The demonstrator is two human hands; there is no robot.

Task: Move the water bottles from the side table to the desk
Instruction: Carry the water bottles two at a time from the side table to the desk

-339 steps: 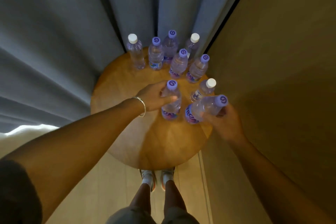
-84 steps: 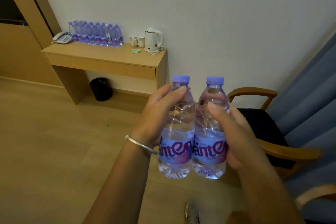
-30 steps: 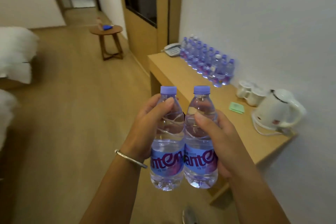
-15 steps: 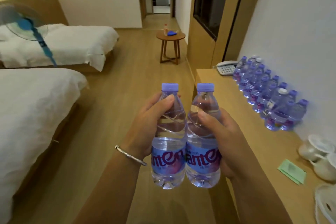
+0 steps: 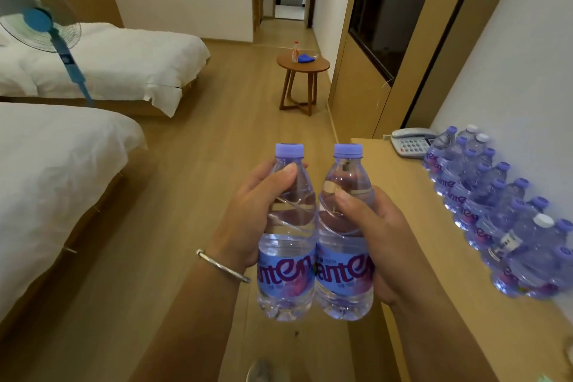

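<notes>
From the head camera, the person holds two clear plastic water bottles with lilac caps and blue-and-purple labels upright in front of the chest, side by side with their bodies touching. The left hand [image 5: 251, 220], a silver bangle [image 5: 223, 267] on its wrist, is curled round the left bottle [image 5: 286, 257] with the thumb lying across its shoulder. The right hand [image 5: 381, 245] wraps the right bottle [image 5: 344, 260] the same way, thumb pressed against its upper body. Both bottles hang in the air over the wooden floor [image 5: 186, 195], just left of the light wooden desk [image 5: 400, 195]. On the desk, along the white wall, stands a double row of like water bottles [image 5: 493, 211]; at least fifteen caps can be made out, mostly lilac and three white, though blur keeps the count unsure. One white desk telephone [image 5: 410, 143] sits at the far end of that row. Farther off stands one small round wooden table [image 5: 302, 63] with a small bottle and a blue cloth on it. To the left are two beds with white covers [image 5: 62, 164] and one blue standing fan [image 5: 40, 22].
</notes>
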